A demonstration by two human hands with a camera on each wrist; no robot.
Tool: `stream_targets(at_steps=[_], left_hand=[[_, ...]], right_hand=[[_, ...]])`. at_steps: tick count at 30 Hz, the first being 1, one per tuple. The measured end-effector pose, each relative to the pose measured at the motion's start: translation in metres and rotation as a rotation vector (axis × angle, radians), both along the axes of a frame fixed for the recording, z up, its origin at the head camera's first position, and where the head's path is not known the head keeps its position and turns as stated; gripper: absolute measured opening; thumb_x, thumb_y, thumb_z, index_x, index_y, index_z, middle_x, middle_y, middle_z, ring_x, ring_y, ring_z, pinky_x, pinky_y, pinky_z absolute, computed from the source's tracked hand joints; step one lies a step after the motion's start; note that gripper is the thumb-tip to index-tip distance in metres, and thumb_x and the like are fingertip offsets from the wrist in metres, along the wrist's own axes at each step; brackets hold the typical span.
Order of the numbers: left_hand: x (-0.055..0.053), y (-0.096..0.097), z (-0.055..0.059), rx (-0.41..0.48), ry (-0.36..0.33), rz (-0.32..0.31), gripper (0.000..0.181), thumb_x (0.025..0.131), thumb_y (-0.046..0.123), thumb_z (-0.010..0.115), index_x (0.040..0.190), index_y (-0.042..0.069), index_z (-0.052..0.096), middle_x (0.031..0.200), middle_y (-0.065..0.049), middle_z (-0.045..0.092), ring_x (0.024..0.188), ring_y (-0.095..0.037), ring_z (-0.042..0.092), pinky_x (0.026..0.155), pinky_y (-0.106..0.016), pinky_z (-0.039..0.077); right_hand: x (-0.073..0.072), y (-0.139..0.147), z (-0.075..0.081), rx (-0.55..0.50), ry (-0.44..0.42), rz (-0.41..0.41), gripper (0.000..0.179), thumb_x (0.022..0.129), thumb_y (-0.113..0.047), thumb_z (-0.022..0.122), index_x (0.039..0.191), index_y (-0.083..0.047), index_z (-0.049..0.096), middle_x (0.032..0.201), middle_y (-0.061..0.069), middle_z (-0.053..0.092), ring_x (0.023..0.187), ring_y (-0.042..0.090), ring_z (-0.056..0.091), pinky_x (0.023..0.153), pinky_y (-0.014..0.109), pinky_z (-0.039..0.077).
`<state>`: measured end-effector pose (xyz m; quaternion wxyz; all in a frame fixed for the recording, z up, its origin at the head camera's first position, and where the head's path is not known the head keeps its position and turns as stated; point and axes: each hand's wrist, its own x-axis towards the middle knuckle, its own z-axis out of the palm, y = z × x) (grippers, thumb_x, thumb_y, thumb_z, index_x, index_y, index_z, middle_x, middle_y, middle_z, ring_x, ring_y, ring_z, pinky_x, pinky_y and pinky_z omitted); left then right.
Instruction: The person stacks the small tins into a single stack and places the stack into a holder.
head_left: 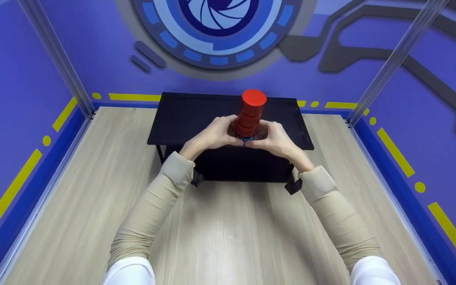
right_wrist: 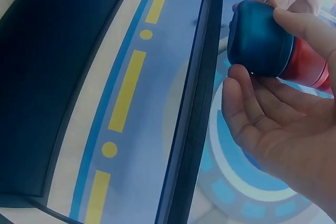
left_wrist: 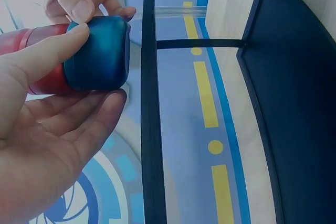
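A stack of red cylinders stands upright on a blue, round-edged piece, held above the black two-tier shelf. The red part shows two seams. My left hand grips the lower end from the left, thumb across the join of red and blue. From the right, my right hand grips the same piece, its thumb near the left thumb. In the right wrist view the blue piece lies between thumb and fingers. Both wrist views show its bottom apart from the shelf top's edge.
The black shelf stands on the wood-look floor against the back wall. Its lower tier is below the hands. Purple-blue panels with yellow marks and metal corner posts enclose the space on the left, right and back.
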<state>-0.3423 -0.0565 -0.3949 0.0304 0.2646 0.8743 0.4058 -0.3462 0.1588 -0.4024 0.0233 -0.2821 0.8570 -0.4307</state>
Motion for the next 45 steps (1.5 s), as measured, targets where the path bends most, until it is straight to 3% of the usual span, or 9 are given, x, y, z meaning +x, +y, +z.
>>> stream_targets(at_steps=[8, 18, 30, 42, 45], left_hand=[[-0.011, -0.003, -0.001, 0.001, -0.021, 0.037, 0.056, 0.078, 0.012, 0.079, 0.128, 0.003, 0.054, 0.115, -0.013, 0.068, 0.103, -0.024, 0.066, 0.091, -0.035, 0.052], [-0.020, 0.001, -0.011, 0.039, -0.015, 0.073, 0.059, 0.082, 0.010, 0.074, 0.135, 0.003, 0.049, 0.123, -0.014, 0.064, 0.108, -0.025, 0.065, 0.093, -0.036, 0.052], [-0.022, 0.012, -0.023, 0.036, -0.003, 0.125, 0.058, 0.084, 0.011, 0.073, 0.136, 0.003, 0.048, 0.126, -0.015, 0.063, 0.110, -0.026, 0.064, 0.095, -0.037, 0.051], [-0.022, 0.009, -0.020, 0.026, -0.024, 0.158, 0.061, 0.086, 0.013, 0.071, 0.140, 0.004, 0.044, 0.130, -0.014, 0.061, 0.113, -0.026, 0.063, 0.097, -0.037, 0.050], [-0.019, 0.007, -0.019, 0.024, -0.038, 0.159, 0.066, 0.087, 0.014, 0.071, 0.143, 0.004, 0.039, 0.134, -0.014, 0.058, 0.117, -0.025, 0.061, 0.099, -0.037, 0.049]], right_hand=[[-0.014, -0.008, -0.002, 0.014, -0.004, -0.029, 0.044, 0.078, -0.008, 0.077, 0.117, 0.004, 0.063, 0.095, 0.024, 0.069, 0.076, 0.029, 0.061, 0.061, 0.018, 0.046], [-0.026, -0.006, -0.009, 0.015, 0.001, -0.063, 0.043, 0.077, -0.019, 0.079, 0.116, -0.005, 0.065, 0.099, 0.015, 0.070, 0.077, 0.020, 0.060, 0.067, 0.022, 0.048], [-0.030, -0.002, -0.018, 0.030, 0.015, -0.103, 0.046, 0.077, -0.021, 0.078, 0.118, -0.004, 0.064, 0.104, 0.013, 0.071, 0.084, 0.020, 0.065, 0.072, 0.024, 0.050], [-0.031, -0.007, -0.013, 0.075, -0.006, -0.100, 0.050, 0.080, -0.020, 0.075, 0.124, -0.002, 0.060, 0.107, 0.015, 0.070, 0.090, 0.024, 0.066, 0.079, 0.033, 0.051], [-0.025, -0.007, -0.008, 0.112, -0.013, -0.094, 0.059, 0.081, -0.019, 0.074, 0.133, 0.001, 0.053, 0.115, 0.018, 0.067, 0.100, 0.028, 0.065, 0.088, 0.039, 0.051]])
